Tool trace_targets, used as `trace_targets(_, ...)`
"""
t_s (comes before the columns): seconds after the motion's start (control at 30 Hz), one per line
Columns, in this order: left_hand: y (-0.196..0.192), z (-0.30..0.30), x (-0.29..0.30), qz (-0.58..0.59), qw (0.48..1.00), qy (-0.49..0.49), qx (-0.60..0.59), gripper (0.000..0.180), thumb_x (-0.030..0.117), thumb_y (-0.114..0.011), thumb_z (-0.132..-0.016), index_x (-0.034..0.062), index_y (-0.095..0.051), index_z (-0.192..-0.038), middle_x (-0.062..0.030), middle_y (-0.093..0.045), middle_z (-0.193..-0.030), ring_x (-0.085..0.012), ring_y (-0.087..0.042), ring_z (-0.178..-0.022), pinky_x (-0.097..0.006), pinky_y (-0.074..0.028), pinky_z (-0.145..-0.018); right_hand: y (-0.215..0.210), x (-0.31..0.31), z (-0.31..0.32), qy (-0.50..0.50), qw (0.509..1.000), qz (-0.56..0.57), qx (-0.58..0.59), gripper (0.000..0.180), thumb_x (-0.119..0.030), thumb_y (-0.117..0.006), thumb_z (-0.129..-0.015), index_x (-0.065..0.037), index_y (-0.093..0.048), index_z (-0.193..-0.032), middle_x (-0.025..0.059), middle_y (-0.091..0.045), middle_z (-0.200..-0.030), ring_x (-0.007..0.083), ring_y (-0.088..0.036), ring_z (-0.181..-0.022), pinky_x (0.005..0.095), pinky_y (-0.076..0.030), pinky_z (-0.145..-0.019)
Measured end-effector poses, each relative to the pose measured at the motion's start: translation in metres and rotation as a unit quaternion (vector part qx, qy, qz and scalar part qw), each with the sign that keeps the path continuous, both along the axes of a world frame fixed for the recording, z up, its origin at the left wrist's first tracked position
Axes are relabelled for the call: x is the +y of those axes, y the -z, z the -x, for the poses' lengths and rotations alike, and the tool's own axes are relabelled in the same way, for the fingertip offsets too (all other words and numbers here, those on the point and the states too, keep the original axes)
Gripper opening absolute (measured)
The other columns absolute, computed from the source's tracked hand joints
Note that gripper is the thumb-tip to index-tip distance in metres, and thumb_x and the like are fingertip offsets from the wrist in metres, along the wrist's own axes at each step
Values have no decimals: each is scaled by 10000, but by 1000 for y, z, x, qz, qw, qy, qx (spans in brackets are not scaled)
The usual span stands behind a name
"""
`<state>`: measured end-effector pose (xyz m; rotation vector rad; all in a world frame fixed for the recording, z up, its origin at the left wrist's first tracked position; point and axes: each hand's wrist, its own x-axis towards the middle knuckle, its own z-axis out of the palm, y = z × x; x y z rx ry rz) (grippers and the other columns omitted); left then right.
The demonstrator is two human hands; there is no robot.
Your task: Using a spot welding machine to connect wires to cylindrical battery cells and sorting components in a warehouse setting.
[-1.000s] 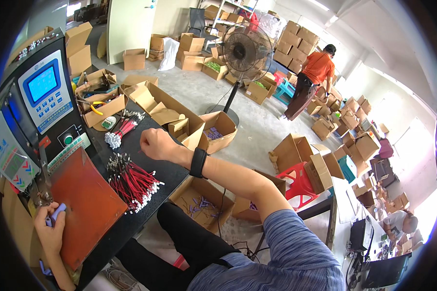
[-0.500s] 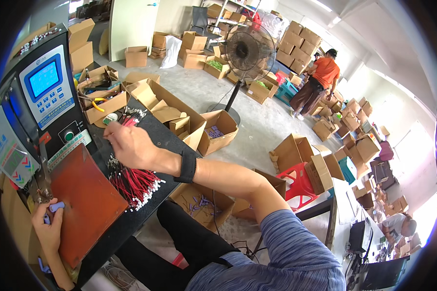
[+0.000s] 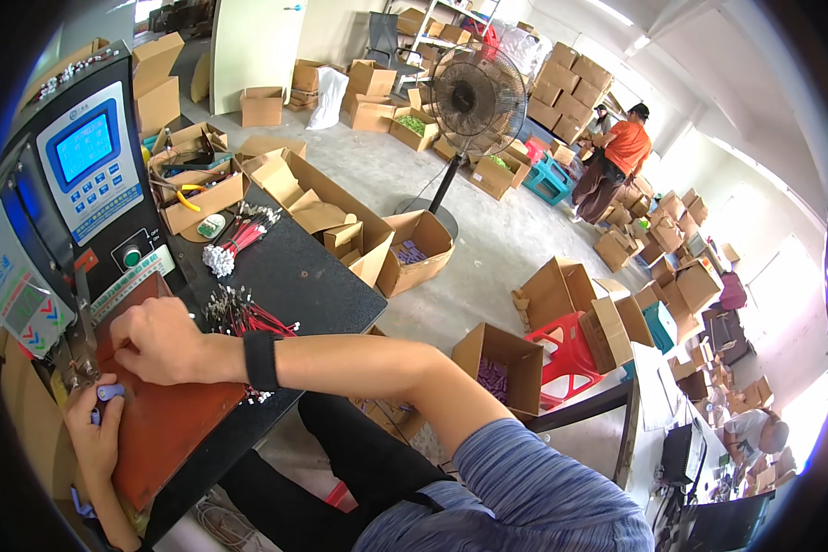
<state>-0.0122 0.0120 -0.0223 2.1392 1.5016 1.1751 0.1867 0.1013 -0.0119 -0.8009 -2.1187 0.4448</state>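
Head view: a black worktop (image 3: 313,276) is seen from above, with a reddish-brown mat (image 3: 170,428) laid at its near left corner in front of a grey machine (image 3: 60,221) with a blue screen. The right hand (image 3: 161,340) is rested on the far edge of the mat, its fingers curled inward and pinched together close to the machine's front; whatever is pinched is too small to be made out. A black band (image 3: 260,360) is worn on that wrist. The left hand (image 3: 97,432) is held at the left edge of the mat, its fingers closed around a small pale-blue piece (image 3: 110,393) just below the right hand. A loose pile of red wires (image 3: 248,322) with metal ends is spread on the worktop just beside the right wrist, partly hidden by the forearm. A tied bundle of red wires (image 3: 235,244) with white tips is laid farther back, towards the far edge of the worktop, near a round tape roll (image 3: 210,225). Open cardboard boxes (image 3: 327,216) are lined along the far and right edges. On the floor beyond, a standing fan (image 3: 478,97) and many more cartons are seen, and a person in an orange shirt (image 3: 621,156) is bent over boxes well apart from the worktop.
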Motion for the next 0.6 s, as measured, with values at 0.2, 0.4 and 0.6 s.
trace_targets(0.2,-5,6,-2,43,999,-1,28,206,57,-593,-830,-55,-608,-1002,-142,-619,-916,-240,-591,-855,-326,-447,-791,25,2,26,-62,993,-29,98,60,-93,-616,-719,-35,-621,-734,160,-612,-628,375,-613,-644,453,-489,-603)
trace_targets(0.4,5,9,-1,34,999,-6,19,212,65,-559,-864,-57,-605,-1032,-153,-620,-947,-254,-592,-871,-340,-445,-808,20,-3,15,-56,991,-29,117,77,-67,-607,-743,-29,-650,-794,158,-634,-658,359,-628,-655,431,-498,-609)
trace_targets(0.6,1,1,0,43,999,7,16,237,74,-554,-889,-48,-596,-1088,-160,-615,-931,-254,-584,-863,-341,-442,-791,8,-7,1,-52,990,24,129,61,-125,-668,-723,-66,-684,-721,123,-647,-647,315,-638,-620,398,-506,-600)
